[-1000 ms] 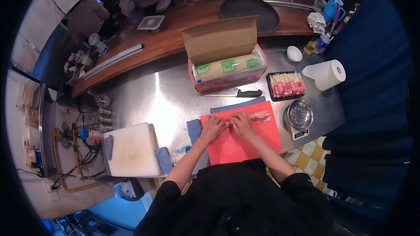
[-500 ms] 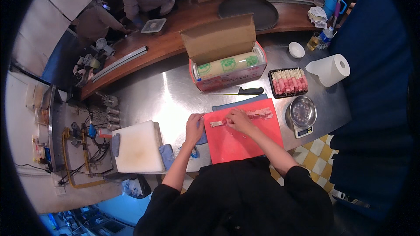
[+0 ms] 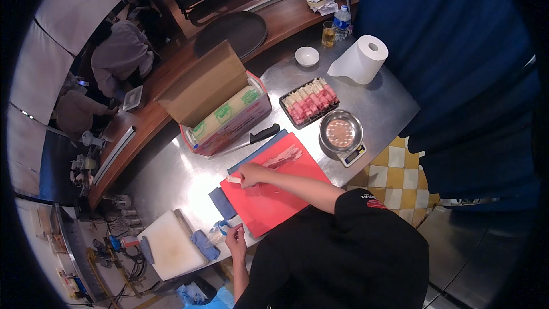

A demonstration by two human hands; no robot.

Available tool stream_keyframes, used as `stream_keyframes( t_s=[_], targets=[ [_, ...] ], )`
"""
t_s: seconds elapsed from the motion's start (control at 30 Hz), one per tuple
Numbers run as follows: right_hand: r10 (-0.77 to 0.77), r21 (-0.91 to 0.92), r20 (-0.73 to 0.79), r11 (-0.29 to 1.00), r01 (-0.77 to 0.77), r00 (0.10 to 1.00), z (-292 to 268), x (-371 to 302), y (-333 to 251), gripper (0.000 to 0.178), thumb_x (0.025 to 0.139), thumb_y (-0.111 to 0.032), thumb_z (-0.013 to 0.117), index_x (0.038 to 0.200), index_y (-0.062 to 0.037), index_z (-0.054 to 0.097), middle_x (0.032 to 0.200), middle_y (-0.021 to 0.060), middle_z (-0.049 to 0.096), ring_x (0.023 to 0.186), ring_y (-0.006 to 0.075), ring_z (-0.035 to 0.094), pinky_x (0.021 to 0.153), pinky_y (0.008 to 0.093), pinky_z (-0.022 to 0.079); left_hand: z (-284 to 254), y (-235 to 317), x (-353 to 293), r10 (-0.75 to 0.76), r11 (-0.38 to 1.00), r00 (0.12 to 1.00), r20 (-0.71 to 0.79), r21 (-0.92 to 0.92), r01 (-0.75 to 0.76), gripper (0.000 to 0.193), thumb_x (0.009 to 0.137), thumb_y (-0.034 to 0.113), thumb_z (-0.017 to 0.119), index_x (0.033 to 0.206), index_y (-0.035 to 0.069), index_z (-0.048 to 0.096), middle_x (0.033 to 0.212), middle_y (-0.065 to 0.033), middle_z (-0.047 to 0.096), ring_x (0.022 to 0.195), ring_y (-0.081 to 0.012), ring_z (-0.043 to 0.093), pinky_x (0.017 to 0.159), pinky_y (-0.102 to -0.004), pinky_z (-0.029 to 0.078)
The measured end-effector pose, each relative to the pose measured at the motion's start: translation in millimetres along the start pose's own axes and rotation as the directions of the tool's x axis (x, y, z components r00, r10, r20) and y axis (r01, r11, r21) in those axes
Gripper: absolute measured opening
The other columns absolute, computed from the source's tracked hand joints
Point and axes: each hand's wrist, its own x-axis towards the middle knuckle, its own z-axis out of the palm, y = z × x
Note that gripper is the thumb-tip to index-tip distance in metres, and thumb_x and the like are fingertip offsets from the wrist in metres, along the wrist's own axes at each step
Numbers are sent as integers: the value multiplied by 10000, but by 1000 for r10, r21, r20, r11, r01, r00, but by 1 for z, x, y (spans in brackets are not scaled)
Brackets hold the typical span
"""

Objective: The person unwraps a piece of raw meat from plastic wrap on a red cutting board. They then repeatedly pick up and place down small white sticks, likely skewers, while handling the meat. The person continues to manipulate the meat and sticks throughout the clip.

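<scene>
On the red cutting board (image 3: pixel 274 200), my right hand (image 3: pixel 250 175) is closed over a bundle of pale enoki mushrooms (image 3: pixel 234 179), whose white ends stick out at its left. Beyond the hand, to the right, a thin strip of raw pink meat (image 3: pixel 284 157) lies flat. My fingers hide how far the meat wraps the bundle. Near the counter's front edge, left of the board, my left hand (image 3: pixel 235 240) has loosely bent fingers slightly apart, and nothing shows in them. It is beside a crumpled blue and clear plastic wrapper (image 3: pixel 219 231).
A black tray (image 3: pixel 309 101) of meat-wrapped enoki rolls stands behind a scale with a metal bowl (image 3: pixel 341 131). A black-handled knife (image 3: pixel 264 134) lies before an open box (image 3: pixel 229 119) of film. A white cutting board (image 3: pixel 171 246) and blue cloths (image 3: pixel 222 203) are leftward; a paper roll (image 3: pixel 366 60) stands right.
My left hand has moved off the red board's left edge toward the counter's front edge. My right hand has shifted to the bundle's white end. The view has turned to the right.
</scene>
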Motion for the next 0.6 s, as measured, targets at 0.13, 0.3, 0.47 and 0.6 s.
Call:
stream_keyframes(
  t_s=[0.13, 0.3, 0.47, 0.6],
  targets=[
    [105, 592, 0, 801, -84, 995, -63, -42, 44, 284, 781, -221, 829, 936, 8, 766, 790, 97, 758, 637, 159, 714, 587, 307, 576, 17, 0, -8, -29, 999, 999, 35, -32, 30, 216, 989, 205, 675, 1095, 36, 759, 967, -71, 736, 793, -137, 652, 691, -283, 496],
    [213, 616, -348, 786, 51, 913, -192, -99, 159, 431, 776, -239, 886, 1034, 68, 728, 828, 136, 748, 771, 180, 728, 667, 298, 588, 29, -5, -12, -95, 995, 995, 25, -24, 96, 241, 976, 228, 692, 1097, 30, 758, 998, -84, 747, 806, -152, 661, 691, -297, 503],
    [461, 256, -651, 881, -397, 602, -293, -145, 244, 401, 648, -364, 913, 833, -30, 790, 851, 132, 770, 701, 204, 745, 701, 333, 603, 38, -4, -7, -101, 995, 994, 44, 3, 101, 228, 976, 215, 685, 1089, 30, 759, 969, -98, 739, 811, -172, 677, 699, -308, 518],
    [513, 174, -650, 819, -547, 561, -304, -130, 283, 412, 636, -371, 916, 892, -67, 809, 816, 121, 773, 733, 244, 758, 723, 366, 610, 44, 8, 4, -58, 998, 996, 71, 26, 56, 225, 978, 210, 678, 1086, 29, 756, 964, -117, 736, 813, -197, 694, 706, -323, 528]
  ],
)
